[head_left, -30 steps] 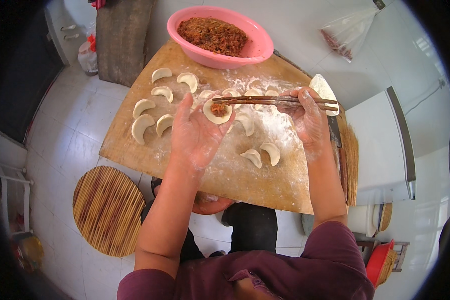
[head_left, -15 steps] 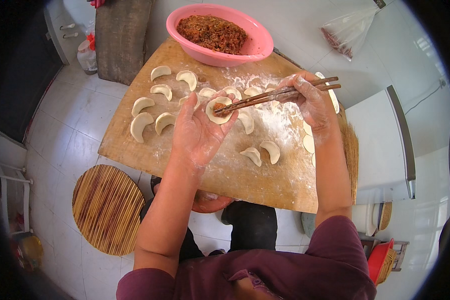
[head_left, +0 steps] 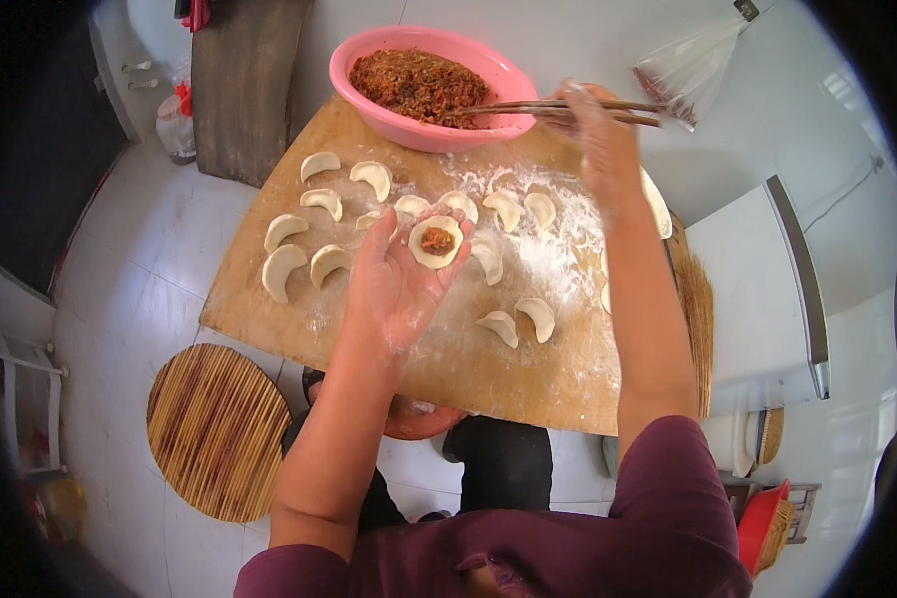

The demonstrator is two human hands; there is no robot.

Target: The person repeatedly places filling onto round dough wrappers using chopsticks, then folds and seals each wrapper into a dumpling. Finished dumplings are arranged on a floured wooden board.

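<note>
My left hand (head_left: pixel 394 284), floury and palm up, holds a round dumpling wrapper (head_left: pixel 435 262) across its fingers. A lump of reddish filling (head_left: pixel 437 240) lies in the middle of the wrapper. My right hand (head_left: pixel 593 125), slightly blurred, grips a pair of brown chopsticks (head_left: pixel 528 107) above the far side of the wooden board (head_left: pixel 578 374). The chopstick tips reach into the dark red minced filling (head_left: pixel 419 85) in a pink basin (head_left: pixel 424 136). Several folded, crescent-shaped dumplings (head_left: pixel 371 180) lie on the floured board around my left hand.
Flat wrappers (head_left: pixel 605 297) lie partly hidden behind my right forearm. A straw brush (head_left: pixel 695 309) stands along the board's right edge, beside a white cabinet (head_left: pixel 752 289). On the floor at left is a round slatted mat (head_left: pixel 217 434). A plastic bag (head_left: pixel 696 75) hangs at the back right.
My right hand has carried the chopsticks up and away from the wrapper to the pink basin. The filling stays on the wrapper, and my left hand has barely moved.
</note>
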